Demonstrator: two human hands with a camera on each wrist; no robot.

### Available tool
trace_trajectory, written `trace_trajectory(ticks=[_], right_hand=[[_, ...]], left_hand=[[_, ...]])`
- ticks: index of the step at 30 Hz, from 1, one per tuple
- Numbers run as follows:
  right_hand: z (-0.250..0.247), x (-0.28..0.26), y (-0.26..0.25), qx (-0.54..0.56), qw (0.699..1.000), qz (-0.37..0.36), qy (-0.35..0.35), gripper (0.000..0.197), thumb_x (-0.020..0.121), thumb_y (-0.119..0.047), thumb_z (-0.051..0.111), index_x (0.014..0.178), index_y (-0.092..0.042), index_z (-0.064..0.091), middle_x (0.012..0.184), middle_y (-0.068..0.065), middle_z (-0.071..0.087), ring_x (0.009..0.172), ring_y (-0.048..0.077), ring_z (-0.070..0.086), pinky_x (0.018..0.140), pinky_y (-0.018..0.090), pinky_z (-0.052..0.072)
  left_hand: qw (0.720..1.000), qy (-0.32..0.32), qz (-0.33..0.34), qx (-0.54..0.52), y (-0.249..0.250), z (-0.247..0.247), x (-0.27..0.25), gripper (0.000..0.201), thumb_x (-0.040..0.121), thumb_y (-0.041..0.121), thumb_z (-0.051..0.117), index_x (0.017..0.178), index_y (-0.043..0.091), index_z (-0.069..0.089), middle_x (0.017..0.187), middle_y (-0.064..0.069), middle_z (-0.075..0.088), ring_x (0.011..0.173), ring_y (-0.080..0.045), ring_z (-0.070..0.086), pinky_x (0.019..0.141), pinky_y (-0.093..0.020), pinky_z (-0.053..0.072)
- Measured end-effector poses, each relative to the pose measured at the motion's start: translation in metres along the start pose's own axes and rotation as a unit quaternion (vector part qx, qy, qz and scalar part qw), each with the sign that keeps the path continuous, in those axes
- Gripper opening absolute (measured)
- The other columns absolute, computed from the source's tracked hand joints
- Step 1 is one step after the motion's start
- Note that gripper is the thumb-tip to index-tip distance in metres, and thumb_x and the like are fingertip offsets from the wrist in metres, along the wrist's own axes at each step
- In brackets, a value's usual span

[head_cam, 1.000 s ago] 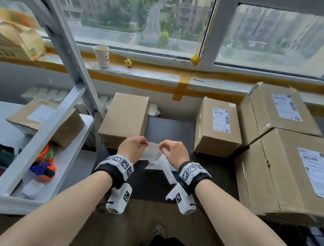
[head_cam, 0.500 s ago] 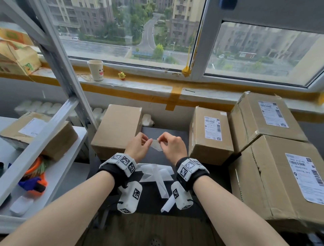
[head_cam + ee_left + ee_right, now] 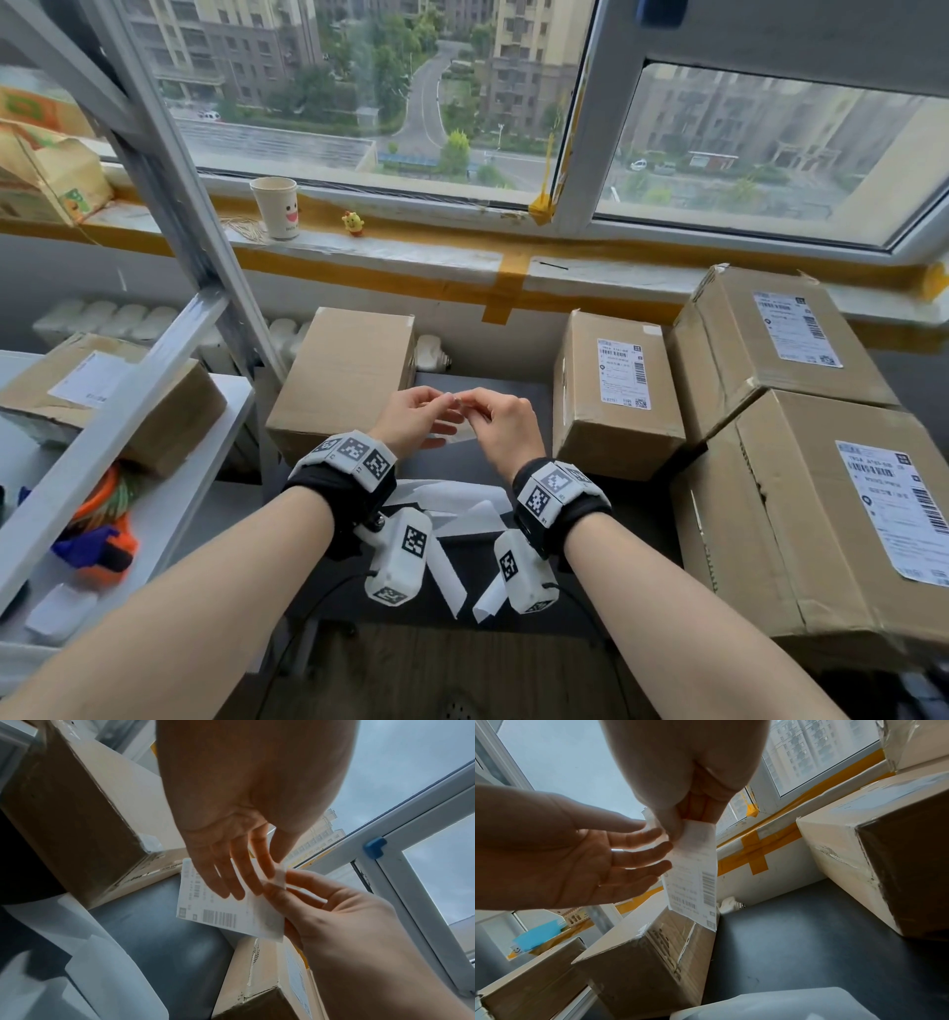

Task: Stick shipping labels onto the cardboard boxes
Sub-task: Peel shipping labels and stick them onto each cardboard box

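Note:
Above the dark table (image 3: 477, 390) my right hand (image 3: 485, 411) pinches the top corner of a white shipping label (image 3: 454, 438) between thumb and fingers. The label (image 3: 695, 882) hangs down, barcodes showing. My left hand (image 3: 436, 411) is beside it, fingers (image 3: 654, 850) straight and spread, their tips touching the label's edge (image 3: 226, 912). A plain cardboard box (image 3: 344, 375) with no label on its top stands just behind my left hand. To the right a smaller box (image 3: 616, 390) carries a label.
Two larger labelled boxes (image 3: 770, 349) (image 3: 832, 514) are stacked at the right. White backing strips (image 3: 452, 514) lie on the table under my wrists. A shelf frame (image 3: 169, 246) with another box (image 3: 128, 401) stands left. A paper cup (image 3: 276, 205) sits on the windowsill.
The backing paper has dropped onto the table and both hands have lifted the label higher. My left fingers have straightened out from a pinch.

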State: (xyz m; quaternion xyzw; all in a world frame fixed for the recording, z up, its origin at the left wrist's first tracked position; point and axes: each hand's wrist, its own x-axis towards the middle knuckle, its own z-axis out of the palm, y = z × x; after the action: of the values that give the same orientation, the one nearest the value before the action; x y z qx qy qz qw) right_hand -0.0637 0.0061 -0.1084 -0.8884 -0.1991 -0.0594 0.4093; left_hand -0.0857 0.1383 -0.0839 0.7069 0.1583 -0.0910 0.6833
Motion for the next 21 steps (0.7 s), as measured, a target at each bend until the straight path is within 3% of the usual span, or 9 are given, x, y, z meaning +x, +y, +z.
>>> trace_trajectory(ticks=[7,13,18,21], right_hand=[[0.0018,-0.0027,-0.0022,0.029,0.999,0.026,-0.015,0.021,0.089,-0.009,0.058,0.104,-0.013,0.071,0.095,0.007,0.074,0.087,0.02,0.069,0.083,0.033,0.056],[0.002,-0.0072,-0.0075,0.145,0.982,0.113,-0.042,0.018,0.085,-0.02,0.066,0.101,-0.014,0.071,0.095,0.007,0.074,0.087,0.014,0.069,0.082,0.024,0.055],[0.0037,-0.0045,-0.008,0.197,0.965,0.171,-0.019,0.018,0.086,-0.023,0.066,0.092,-0.007,0.072,0.085,0.004,0.07,0.075,0.008,0.063,0.071,0.018,0.048],[0.0026,-0.0018,-0.0057,0.199,0.963,0.182,0.001,0.015,0.087,-0.019,0.064,0.088,-0.005,0.07,0.083,0.004,0.066,0.076,0.013,0.06,0.072,0.025,0.049]], left_hand=[[1.0,0.002,0.012,0.017,-0.0051,-0.0041,0.0015,0.014,0.094,0.019,0.053,0.084,0.01,0.057,0.078,-0.006,0.066,0.071,-0.016,0.062,0.068,-0.027,0.051],[1.0,0.001,0.019,0.025,-0.0078,-0.0077,0.0004,0.014,0.094,0.016,0.053,0.081,0.014,0.056,0.077,-0.005,0.062,0.067,-0.015,0.061,0.059,-0.021,0.048],[0.998,-0.012,0.021,0.049,-0.0073,-0.0087,-0.0034,0.015,0.093,0.013,0.054,0.078,0.014,0.057,0.074,-0.004,0.062,0.067,-0.014,0.059,0.061,-0.021,0.048],[0.997,0.002,0.022,0.068,-0.0091,-0.01,-0.0032,0.015,0.091,0.012,0.057,0.076,0.014,0.058,0.074,-0.003,0.062,0.066,-0.013,0.058,0.061,-0.02,0.047]])
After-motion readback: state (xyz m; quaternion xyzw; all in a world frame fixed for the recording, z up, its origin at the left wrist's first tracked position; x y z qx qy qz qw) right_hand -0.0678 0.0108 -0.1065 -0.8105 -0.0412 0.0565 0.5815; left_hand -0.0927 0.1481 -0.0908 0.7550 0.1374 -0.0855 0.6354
